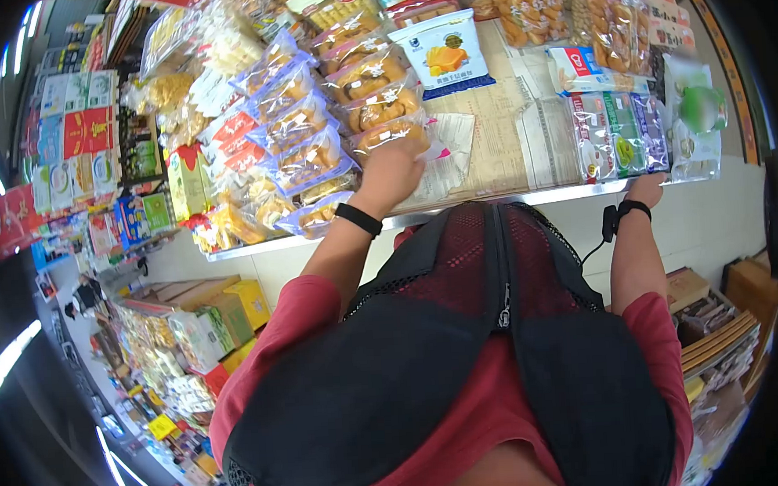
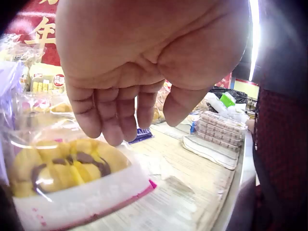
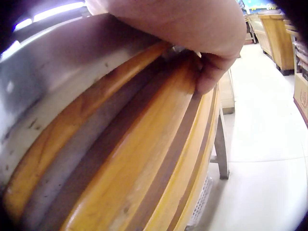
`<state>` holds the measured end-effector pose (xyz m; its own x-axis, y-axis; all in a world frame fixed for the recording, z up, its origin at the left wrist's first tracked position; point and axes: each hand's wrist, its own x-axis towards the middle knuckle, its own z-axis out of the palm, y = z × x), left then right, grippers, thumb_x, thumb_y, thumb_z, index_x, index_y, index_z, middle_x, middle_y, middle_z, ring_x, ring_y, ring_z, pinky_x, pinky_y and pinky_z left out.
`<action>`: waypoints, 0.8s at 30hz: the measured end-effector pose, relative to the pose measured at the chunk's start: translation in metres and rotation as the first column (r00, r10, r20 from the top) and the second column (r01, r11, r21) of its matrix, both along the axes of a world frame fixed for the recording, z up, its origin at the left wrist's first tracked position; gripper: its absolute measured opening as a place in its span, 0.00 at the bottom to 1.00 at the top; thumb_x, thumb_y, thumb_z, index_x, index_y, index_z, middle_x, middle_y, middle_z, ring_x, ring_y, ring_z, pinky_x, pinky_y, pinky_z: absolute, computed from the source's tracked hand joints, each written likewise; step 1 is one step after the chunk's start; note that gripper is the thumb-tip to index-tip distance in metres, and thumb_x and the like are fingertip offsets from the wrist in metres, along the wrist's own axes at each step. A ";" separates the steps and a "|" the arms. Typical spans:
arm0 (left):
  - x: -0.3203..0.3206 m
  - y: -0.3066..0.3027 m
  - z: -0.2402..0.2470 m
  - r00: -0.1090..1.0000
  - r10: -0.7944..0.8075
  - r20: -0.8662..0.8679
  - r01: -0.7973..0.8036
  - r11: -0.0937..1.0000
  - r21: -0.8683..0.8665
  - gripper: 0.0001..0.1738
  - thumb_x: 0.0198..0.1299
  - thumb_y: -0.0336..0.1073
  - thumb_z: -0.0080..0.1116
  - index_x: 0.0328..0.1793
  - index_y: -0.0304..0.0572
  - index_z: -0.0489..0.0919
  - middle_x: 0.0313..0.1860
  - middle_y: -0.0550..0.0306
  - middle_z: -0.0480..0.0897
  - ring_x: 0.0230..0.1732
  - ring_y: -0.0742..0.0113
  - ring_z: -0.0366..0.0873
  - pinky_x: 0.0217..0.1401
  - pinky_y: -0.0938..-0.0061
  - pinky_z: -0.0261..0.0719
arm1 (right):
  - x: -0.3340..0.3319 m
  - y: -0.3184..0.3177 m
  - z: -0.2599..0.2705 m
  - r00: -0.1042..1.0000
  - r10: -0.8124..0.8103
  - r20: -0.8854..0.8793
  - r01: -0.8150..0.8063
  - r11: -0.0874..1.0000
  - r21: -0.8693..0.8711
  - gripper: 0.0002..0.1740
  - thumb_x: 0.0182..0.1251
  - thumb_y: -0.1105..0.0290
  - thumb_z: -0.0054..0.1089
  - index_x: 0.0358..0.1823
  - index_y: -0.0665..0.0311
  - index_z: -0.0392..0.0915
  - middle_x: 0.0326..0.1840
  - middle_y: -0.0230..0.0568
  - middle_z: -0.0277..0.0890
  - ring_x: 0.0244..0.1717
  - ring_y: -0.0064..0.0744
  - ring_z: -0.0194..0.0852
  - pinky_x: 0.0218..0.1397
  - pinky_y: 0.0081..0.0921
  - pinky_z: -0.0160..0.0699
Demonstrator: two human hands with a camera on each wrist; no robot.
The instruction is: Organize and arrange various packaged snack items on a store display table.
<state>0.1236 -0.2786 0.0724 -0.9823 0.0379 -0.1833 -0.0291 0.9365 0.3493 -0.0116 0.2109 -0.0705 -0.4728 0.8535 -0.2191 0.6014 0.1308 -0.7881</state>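
Note:
My left hand (image 1: 392, 177) is held over the near end of a row of bagged bread. Its fingers hang loosely downward, with nothing between them. Right by the fingertips lies a clear bag of bread (image 2: 72, 168) with a dark swirl and a white, pink-edged lower band. On its left are rows of purple-edged bread bags (image 1: 301, 160). Far to the right, my right hand (image 1: 647, 189) grips the metal edge of the display table (image 1: 562, 193). In the right wrist view one digit bends down against the wooden slats (image 3: 139, 144); the other fingers are hidden.
A white packet (image 1: 445, 55) with an orange cake picture lies behind the cardboard-covered part (image 1: 498, 140) of the table. Red, green and purple packets (image 1: 616, 134) sit near the right corner. Cartons (image 1: 225, 313) stand on the left, and a stacked rack (image 1: 720, 340) stands on the right.

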 end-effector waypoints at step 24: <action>0.073 0.029 -0.100 0.978 0.188 0.091 -0.187 0.982 -0.029 0.25 0.61 0.40 0.49 0.63 0.35 0.72 0.64 0.34 0.70 0.60 0.34 0.71 0.65 0.51 0.69 | 0.004 -0.010 0.021 0.996 0.092 0.003 -0.090 0.985 -0.148 0.42 0.72 0.46 0.29 0.50 0.87 0.73 0.53 0.74 0.73 0.54 0.69 0.72 0.60 0.50 0.67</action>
